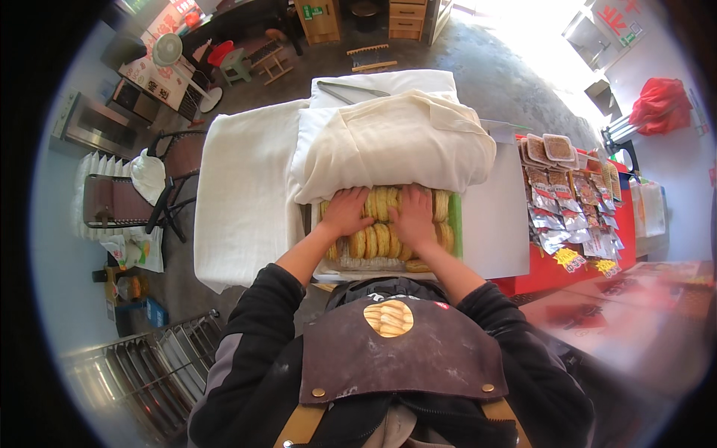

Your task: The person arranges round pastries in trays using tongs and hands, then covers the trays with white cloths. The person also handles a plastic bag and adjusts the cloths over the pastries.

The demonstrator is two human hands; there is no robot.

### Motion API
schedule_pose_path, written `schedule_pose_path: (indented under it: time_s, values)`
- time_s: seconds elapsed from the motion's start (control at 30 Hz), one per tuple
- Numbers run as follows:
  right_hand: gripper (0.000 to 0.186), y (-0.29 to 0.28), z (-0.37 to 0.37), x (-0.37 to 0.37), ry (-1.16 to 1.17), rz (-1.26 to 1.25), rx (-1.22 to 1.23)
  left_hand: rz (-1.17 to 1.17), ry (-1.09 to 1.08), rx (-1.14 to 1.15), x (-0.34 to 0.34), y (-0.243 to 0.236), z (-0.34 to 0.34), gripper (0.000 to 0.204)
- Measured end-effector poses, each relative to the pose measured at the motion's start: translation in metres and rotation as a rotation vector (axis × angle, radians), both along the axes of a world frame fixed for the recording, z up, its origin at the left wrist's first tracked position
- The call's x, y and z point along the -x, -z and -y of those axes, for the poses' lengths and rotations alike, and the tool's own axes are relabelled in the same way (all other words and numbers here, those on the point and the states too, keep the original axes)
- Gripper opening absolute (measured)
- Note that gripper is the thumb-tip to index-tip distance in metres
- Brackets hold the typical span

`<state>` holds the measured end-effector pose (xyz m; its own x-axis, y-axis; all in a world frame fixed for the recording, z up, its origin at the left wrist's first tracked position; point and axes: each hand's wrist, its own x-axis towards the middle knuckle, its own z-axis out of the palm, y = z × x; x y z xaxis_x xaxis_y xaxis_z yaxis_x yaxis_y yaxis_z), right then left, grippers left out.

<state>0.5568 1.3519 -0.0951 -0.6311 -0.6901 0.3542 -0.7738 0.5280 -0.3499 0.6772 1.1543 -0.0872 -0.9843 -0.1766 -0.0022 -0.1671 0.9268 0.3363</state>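
Probably crumbly and light, these flat round pastries (pixel 381 231) — best lifted by the edges, several at once, never pinched through the middle (a guess from the flaky look). Golden-brown, stacked on edge in tight rows inside a tray (pixel 456 224) with a green rim, half under a folded cream cloth (pixel 396 138). Left hand (pixel 345 211) and right hand (pixel 412 216) spread flat on the rows, fingers apart, pressing rather than clasping anything — packaged snacks (pixel 567 201) well off to the right.
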Motion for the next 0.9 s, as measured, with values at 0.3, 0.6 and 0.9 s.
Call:
schedule_pose_path:
  time_s: [0.3, 0.6, 0.9]
  values:
    - [0.063, -0.009, -0.014, 0.014, 0.010, 0.063, -0.001, -0.035, -0.046, 0.014, 0.006, -0.001, -0.010, 0.092]
    - [0.074, 0.012, -0.050, 0.038, -0.027, 0.086, -0.153, -0.110, 0.025, -0.045, -0.044, -0.014, -0.016, 0.092]
    - [0.047, -0.005, -0.065, 0.030, 0.074, 0.262, 0.252, -0.147, -0.156, -0.144, -0.110, -0.015, -0.051, 0.078]
